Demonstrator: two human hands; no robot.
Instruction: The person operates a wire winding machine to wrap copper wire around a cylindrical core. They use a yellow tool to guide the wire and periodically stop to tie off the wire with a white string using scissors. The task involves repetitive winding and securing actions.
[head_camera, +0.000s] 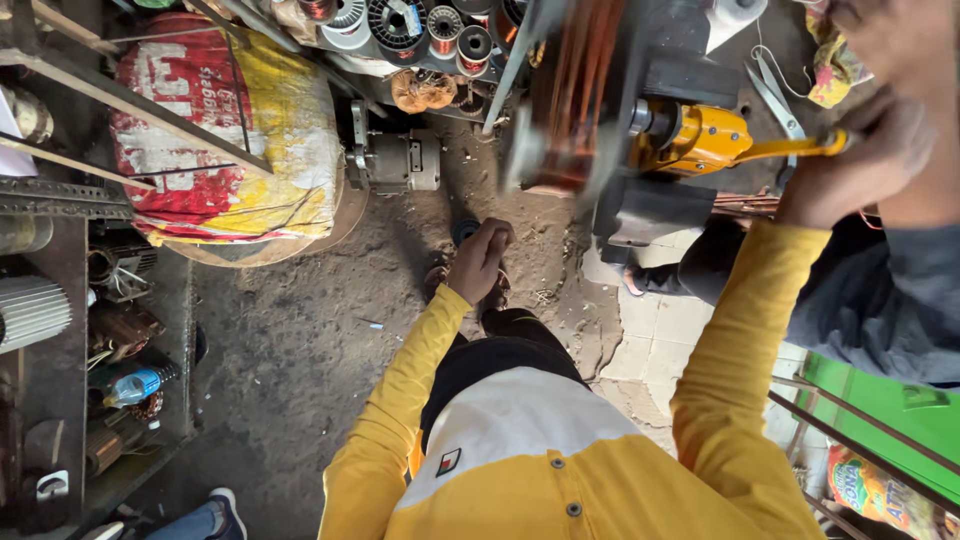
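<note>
A person in a yellow-sleeved shirt works a coil-winding machine (690, 135) at a cluttered workshop. The right hand (840, 165) has its fingers wrapped tight around the yellow crank handle (800, 148) beside the blurred copper coil (575, 95). The left hand (482, 255) hangs curled in a loose fist above the dirt floor (300, 340).

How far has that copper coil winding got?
Many copper turns already sit on the blurred spinning coil. In hand: the right hand grips the yellow crank handle, while the left hand hangs closed, low. How many turns remain cannot be told.
</note>
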